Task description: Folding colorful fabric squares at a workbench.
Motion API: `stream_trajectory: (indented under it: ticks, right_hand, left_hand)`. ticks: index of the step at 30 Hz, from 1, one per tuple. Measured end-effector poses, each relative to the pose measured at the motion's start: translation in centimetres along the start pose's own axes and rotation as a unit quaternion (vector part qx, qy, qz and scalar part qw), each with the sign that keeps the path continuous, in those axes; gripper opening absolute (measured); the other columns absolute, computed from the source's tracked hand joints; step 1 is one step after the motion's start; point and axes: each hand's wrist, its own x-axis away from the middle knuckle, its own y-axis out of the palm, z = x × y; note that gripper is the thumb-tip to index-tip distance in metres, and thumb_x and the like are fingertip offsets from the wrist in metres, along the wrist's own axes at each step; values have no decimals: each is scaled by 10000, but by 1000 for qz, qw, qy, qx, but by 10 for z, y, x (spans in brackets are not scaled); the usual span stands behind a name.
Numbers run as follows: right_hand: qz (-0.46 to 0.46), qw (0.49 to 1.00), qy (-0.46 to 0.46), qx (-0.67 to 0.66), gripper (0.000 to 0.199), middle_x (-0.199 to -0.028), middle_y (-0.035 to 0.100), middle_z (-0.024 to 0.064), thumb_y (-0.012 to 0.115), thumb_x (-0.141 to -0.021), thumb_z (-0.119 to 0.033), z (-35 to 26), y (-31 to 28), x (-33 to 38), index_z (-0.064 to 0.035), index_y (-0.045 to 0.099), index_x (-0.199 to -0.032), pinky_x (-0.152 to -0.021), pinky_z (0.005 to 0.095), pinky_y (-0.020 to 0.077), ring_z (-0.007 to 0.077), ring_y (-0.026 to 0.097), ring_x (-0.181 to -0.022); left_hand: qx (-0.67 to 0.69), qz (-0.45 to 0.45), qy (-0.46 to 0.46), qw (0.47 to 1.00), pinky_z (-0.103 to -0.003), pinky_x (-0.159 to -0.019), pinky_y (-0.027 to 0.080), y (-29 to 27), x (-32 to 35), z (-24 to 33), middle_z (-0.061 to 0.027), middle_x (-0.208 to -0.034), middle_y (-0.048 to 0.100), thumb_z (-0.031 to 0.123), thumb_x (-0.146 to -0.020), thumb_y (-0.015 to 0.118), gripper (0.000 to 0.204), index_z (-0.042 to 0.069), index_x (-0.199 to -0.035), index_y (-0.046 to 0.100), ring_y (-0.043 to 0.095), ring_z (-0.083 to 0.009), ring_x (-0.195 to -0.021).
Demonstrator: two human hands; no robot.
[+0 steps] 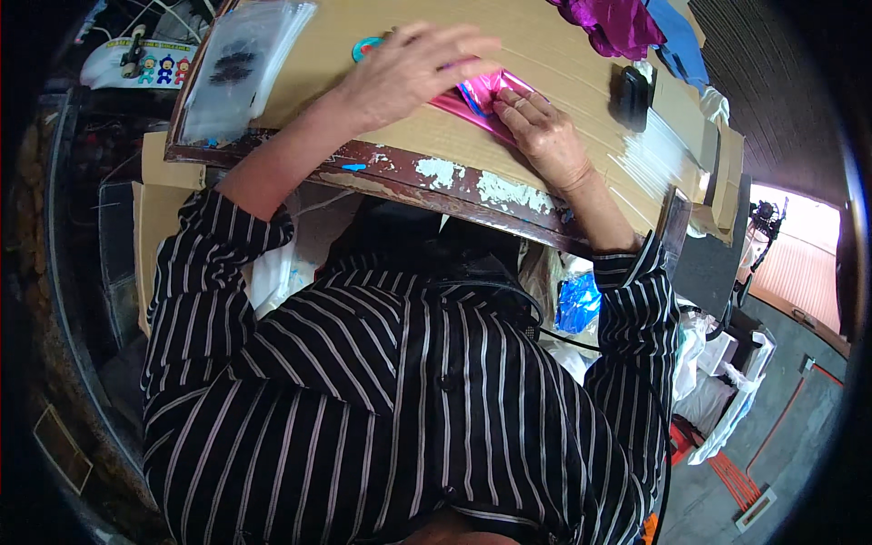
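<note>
A shiny pink foil piece [483, 91] with a blue-edged part lies folded on the cardboard-covered table [409, 136]. My right hand [542, 134] has its fingertips closed on the foil's right part, pressing it near the table top. Over the foil's left end, my left hand [413, 74] is held with its fingers stretched out, slightly blurred, and nothing shows in its grasp. Part of the foil is hidden under the fingers. Just behind my left hand, a round teal thing [365, 47] is partly covered.
Clear plastic sleeves [238, 77] are stacked at the left. To the right lie a black case [631, 95] and thin white sticks [661, 159]. Magenta foil [613, 25] and blue material [677, 41] sit at the far right. The worn wooden table edge [436, 186] runs below my forearms.
</note>
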Motion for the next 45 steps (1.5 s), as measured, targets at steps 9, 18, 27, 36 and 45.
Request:
stream_trajectory:
  ticks: [9, 18, 27, 36, 45]
  right_hand:
    - [14, 1000, -14, 6, 317, -1249, 709, 103, 631, -860, -123, 1, -4, 3, -39, 686, -1160, -944, 353, 585, 261, 681, -1154]
    - [-15, 999, 23, -28, 401, -1295, 701, 114, 681, -847, -67, -5, -6, 11, -64, 696, -1247, -982, 377, 574, 312, 672, -1200]
    - [-9, 1000, -4, 15, 358, -1291, 703, 107, 627, -869, -125, -2, -4, 11, -33, 690, -1209, -972, 357, 578, 274, 674, -1191]
    - [-25, 993, 42, -103, 394, -1297, 696, 134, 647, -886, -109, 4, -26, 4, -30, 669, -1271, -985, 378, 571, 317, 670, -1192]
    - [6, 979, 133, -154, 614, -1532, 460, 274, 598, -1024, -279, -21, 2, -11, 41, 411, -1514, -1191, 478, 376, 441, 426, -1437]
  left_hand:
    - [151, -132, 55, 978, -390, -1192, 419, 35, 5, -12, -9, -1541, 538, 19, -873, 600, 631, 144, -1490, 541, 503, -212, -1421]
    - [232, -121, 31, 965, -382, -1166, 459, 35, 2, -15, -67, -1472, 599, -8, -859, 628, 573, 107, -1420, 608, 527, -248, -1402]
    - [343, -62, -143, 926, -401, -986, 522, 41, -23, 11, -98, -1247, 700, 145, -890, 746, 264, 69, -1142, 770, 656, -276, -1150]
    - [314, 62, -103, 942, -396, -940, 529, 57, -14, 17, -79, -1116, 698, 192, -892, 761, 234, 71, -1091, 787, 651, -283, -1058]
    - [308, 59, -109, 943, -400, -929, 540, 54, -14, 19, -96, -1121, 695, 192, -862, 776, 244, 48, -1058, 767, 657, -296, -1063]
